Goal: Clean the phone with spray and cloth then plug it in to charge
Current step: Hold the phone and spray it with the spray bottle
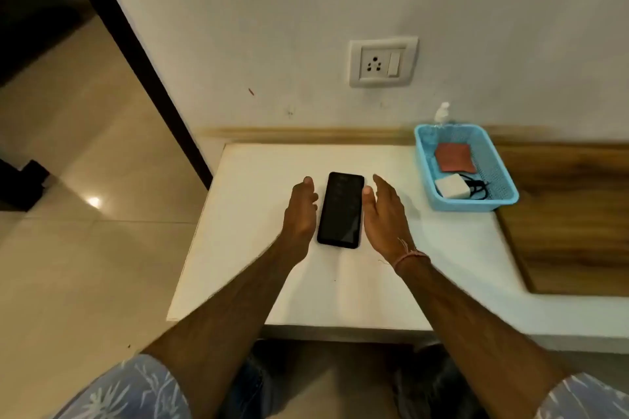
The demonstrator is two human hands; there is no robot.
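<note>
A black phone (341,210) lies flat, screen up, in the middle of the white table (258,282). My left hand (300,211) rests just left of it, fingers loosely curled, holding nothing. My right hand (384,211) hovers just right of it, palm facing the phone, fingers apart, empty. A blue basket (503,187) at the table's back right holds a reddish cloth (455,157) and a white charger (452,186) with a black cable (478,188). A white spray bottle top (442,112) shows behind the basket. A wall socket (383,62) sits above the table.
A wooden surface (571,214) adjoins the table on the right. A dark door frame (136,54) runs diagonally at the left, with tiled floor (85,214) beyond the table's left edge. The wall stands directly behind the table.
</note>
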